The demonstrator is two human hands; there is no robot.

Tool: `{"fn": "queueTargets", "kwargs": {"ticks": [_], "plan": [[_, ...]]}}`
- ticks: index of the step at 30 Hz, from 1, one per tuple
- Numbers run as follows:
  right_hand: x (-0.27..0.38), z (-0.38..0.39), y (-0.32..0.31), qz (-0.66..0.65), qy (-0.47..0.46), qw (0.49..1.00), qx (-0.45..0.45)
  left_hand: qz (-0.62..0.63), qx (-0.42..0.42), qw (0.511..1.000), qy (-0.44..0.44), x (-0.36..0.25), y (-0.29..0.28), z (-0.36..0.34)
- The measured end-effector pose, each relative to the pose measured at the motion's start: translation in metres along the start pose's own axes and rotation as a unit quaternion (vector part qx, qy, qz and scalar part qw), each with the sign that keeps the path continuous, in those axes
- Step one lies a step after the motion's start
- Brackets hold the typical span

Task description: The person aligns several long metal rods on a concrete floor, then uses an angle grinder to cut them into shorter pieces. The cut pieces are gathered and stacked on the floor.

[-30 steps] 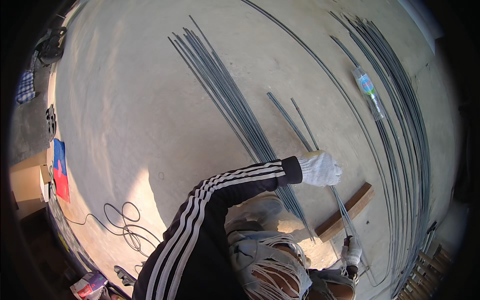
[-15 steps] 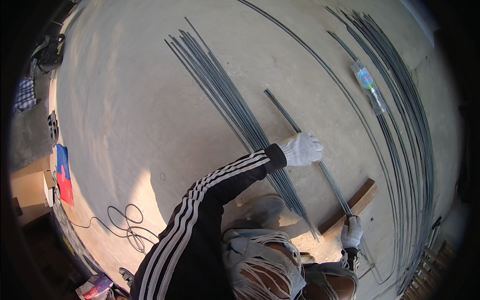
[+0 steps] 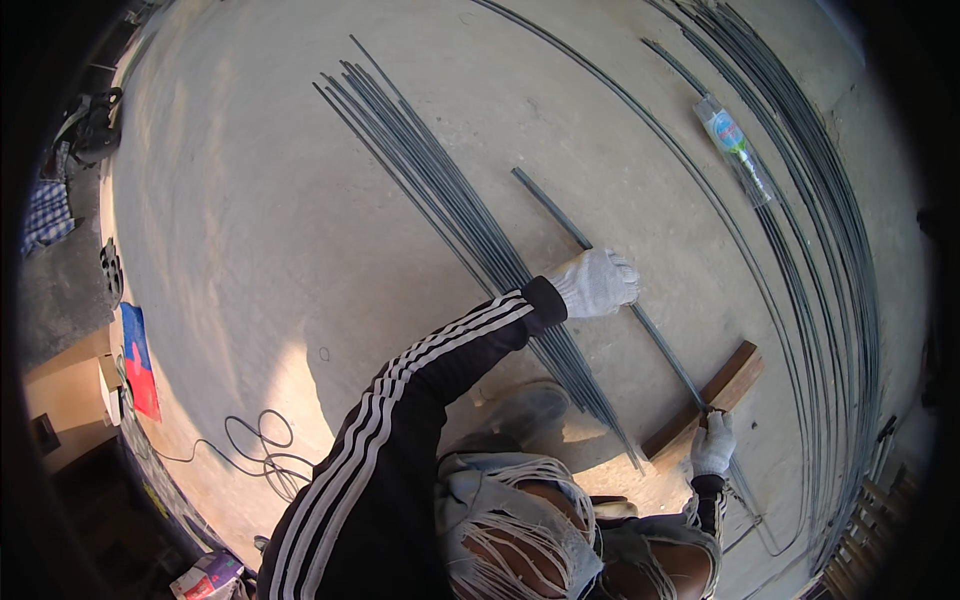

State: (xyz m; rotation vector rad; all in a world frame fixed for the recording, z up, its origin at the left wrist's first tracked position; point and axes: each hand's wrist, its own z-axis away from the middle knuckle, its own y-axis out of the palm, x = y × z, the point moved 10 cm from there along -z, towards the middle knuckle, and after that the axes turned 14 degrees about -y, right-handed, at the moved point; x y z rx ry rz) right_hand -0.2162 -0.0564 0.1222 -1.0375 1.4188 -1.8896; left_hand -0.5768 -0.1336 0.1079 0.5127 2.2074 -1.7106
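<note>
My left hand, in a white knit glove, is closed round thin dark steel rods that slant from upper left to lower right. Farther down these rods my right hand, gloved too, has its fingers wrapped round them beside a wooden block. The rods cross the block's top there. Below the right hand thin metal continues toward the floor, but the glove hides how it joins. To the left, a bundle of loose straight rods lies on the concrete, partly under my left forearm.
Long bent rods lie in a thick bundle at the right, with a clear plastic bottle round some of them. A black cable lies coiled at the left. Cardboard boxes and a red-and-blue sheet stand along the left edge.
My right hand has shifted slightly up and right by the block. The left hand keeps its grip on the rods and has moved slightly up and left in view.
</note>
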Motion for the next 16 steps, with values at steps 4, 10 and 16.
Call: {"fn": "queueTargets", "kwargs": {"ticks": [4,10,16], "plan": [[-0.006,0.002,0.009,-0.009,-0.007,1.000,0.001,0.000,0.008,1.000,-0.003,0.001,-0.001,-0.002],[-0.012,-0.003,0.017,0.003,0.037,0.999,0.028,-0.003,0.019,1.000,0.000,0.001,0.004,0.000],[-0.004,-0.004,0.010,0.060,0.032,0.997,0.038,-0.058,0.142,0.988,-0.017,0.024,0.047,-0.008]]}}
